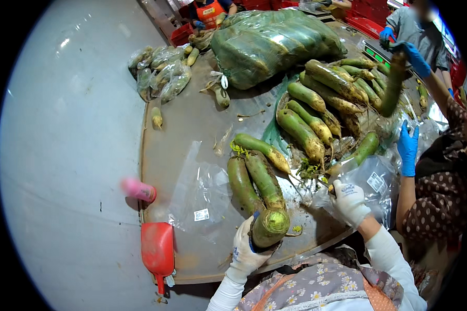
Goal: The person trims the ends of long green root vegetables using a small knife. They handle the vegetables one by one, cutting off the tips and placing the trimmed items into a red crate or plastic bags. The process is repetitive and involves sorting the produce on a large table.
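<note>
My left hand [244, 248], in a white glove with blue trim, grips a thick green radish [272, 229] near the table's front edge. The radish's cut, ringed end faces up towards me. Just beyond it lie two green radishes [243, 186] side by side, with soil on their skins. My right hand [349, 203], also gloved in white, is closed around a thin tan-ended object [330, 188]; most of it is hidden, so its kind is unclear. A clear plastic bag [385, 194] with a printed label lies beside that hand. Another green radish [367, 145] rests just beyond it.
A radish pile [315, 101] and a large wrapped green bundle [276, 46] occupy the far side. At left are a labelled clear bag [212, 194], a pink bottle [140, 190] and a red dustpan [157, 247]. A co-worker's blue-gloved hand [408, 149] is close at right; other people stand beyond.
</note>
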{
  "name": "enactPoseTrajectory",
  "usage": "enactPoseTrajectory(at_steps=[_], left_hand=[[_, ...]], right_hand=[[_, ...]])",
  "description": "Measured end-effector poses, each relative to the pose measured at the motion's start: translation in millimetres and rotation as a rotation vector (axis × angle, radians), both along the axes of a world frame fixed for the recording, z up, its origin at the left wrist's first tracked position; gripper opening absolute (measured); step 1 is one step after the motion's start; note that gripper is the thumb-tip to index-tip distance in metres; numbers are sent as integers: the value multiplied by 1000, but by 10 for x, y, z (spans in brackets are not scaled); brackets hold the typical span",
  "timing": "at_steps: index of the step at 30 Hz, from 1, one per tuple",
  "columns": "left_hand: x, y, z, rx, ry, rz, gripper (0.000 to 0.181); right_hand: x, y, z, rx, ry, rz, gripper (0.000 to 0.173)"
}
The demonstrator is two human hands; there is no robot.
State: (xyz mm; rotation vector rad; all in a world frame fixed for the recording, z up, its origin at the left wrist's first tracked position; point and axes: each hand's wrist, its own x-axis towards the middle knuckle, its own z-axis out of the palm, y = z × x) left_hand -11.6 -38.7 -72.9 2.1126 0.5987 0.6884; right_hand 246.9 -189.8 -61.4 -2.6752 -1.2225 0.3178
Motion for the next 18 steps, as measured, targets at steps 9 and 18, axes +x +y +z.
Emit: enactPoseTrajectory(at_steps=[9,18], left_hand=[[-8,165,168,203,89,-11,91],[20,340,218,175,-17,24,91]], right_hand=[[-354,151,480,277,170,131,30],[-398,52,384,433,283,93,26]])
